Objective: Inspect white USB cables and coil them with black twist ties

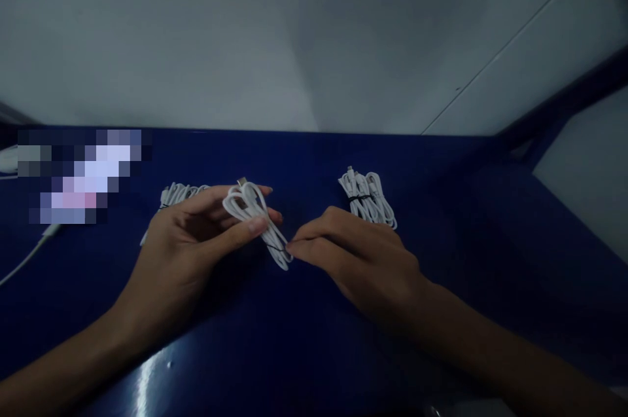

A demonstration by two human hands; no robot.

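A coiled white cable (250,204) with a metal plug at its upper end hangs tilted between thumb and fingers of my left hand (191,234). A thin dark tie crosses the coil near its lower end. At that end, my right hand (363,260) has thumb and forefinger pinched together, touching the tie or the coil's edge; which of these it grips is too small to tell. Partly behind my left hand lie more coiled white cables (179,194). Several white cables bundled with a dark tie (367,198) lie beyond my right hand.
The blue table (235,351) meets a pale wall (245,44) at the back. At the left is a blurred-out bright object (93,175) with a white cord (24,266) running from it. A dark blue frame bar (564,109) slants at the right.
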